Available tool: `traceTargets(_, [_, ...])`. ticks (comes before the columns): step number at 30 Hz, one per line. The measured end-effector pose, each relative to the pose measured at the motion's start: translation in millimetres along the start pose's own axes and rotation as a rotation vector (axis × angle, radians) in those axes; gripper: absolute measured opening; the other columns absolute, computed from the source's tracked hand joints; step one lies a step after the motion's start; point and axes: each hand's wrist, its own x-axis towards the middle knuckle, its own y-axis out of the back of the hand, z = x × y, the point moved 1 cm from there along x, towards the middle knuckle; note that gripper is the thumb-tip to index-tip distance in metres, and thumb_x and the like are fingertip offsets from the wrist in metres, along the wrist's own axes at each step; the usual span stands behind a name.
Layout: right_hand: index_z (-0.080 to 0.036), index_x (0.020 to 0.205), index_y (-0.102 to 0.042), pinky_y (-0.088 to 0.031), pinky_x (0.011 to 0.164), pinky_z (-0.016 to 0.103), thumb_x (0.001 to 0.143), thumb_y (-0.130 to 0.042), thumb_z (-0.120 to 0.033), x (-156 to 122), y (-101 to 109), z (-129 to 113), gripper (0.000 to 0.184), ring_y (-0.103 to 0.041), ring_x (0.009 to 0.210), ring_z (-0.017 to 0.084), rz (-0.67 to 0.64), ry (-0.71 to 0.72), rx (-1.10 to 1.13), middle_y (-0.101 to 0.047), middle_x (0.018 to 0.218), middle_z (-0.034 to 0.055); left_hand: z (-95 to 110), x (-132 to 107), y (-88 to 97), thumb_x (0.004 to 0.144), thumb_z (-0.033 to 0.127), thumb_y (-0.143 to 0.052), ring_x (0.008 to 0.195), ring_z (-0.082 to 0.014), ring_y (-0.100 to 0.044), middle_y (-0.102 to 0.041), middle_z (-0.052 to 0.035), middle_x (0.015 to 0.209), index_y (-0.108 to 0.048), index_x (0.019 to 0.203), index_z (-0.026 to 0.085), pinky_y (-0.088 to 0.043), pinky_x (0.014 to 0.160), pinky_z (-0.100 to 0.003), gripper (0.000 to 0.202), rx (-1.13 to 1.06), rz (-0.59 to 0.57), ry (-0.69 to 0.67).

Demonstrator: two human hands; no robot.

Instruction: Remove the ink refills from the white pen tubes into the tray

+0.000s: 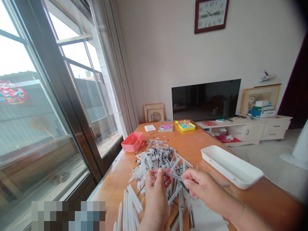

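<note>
A slim, translucent pen-like tube (174, 175) spans the gap between my two hands above the table. My left hand (157, 191) is closed, pinching its left end between thumb and fingers. At the other end, my right hand (198, 184) grips the tube with thumb and forefinger. Beneath and behind both hands spreads a large heap of whitish tubes and thin black sticks (155, 157). Several pale tubes (127, 207) lie side by side to the left of my left wrist. What exactly the tube contains is too small to make out.
On the wooden table (197, 141) stand a red plastic basket (132, 142) at left and a long white tray (231, 165) at right. Farther back lie a white pad (149, 128), a purple booklet (165, 128) and a yellow box (185, 125). A glass door borders the left side.
</note>
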Motion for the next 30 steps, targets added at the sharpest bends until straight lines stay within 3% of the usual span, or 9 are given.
traceTargets(14, [-0.017, 0.094, -0.061, -0.046, 0.054, 0.023, 0.094, -0.052, -0.039, 3, 0, 5, 0.023, -0.060, 0.062, 0.012, -0.058, -0.016, 0.167, -0.058, 0.076, -0.0028, 3, -1, -2.6, 0.071, 0.041, -0.084, 0.081, -0.0181, -0.071, -0.073, -0.0068, 0.089, -0.047, 0.089, 0.022, -0.054, 0.074, -0.028, 0.045, -0.063, 0.000, 0.052])
traceTargets(23, [-0.017, 0.096, -0.061, -0.046, 0.052, 0.025, 0.093, -0.053, -0.045, 7, -11, 7, 0.029, -0.058, 0.056, 0.012, 0.029, -0.042, 0.264, -0.060, 0.073, -0.0020, 0, -2, -1.2, 0.072, 0.041, -0.083, 0.082, -0.0186, -0.071, -0.073, -0.0078, 0.093, -0.048, 0.088, 0.022, -0.057, 0.074, -0.030, 0.043, -0.128, 0.047, 0.055])
traceTargets(30, [-0.019, 0.094, -0.058, -0.045, 0.058, 0.024, 0.096, -0.049, -0.048, 3, -16, -1, 0.031, -0.057, 0.063, 0.012, -0.007, -0.021, 0.168, -0.058, 0.077, -0.0022, -1, -2, -0.5, 0.075, 0.044, -0.081, 0.083, -0.0189, -0.071, -0.073, -0.0080, 0.093, -0.050, 0.089, 0.021, -0.055, 0.076, -0.030, 0.042, -0.075, 0.030, 0.030])
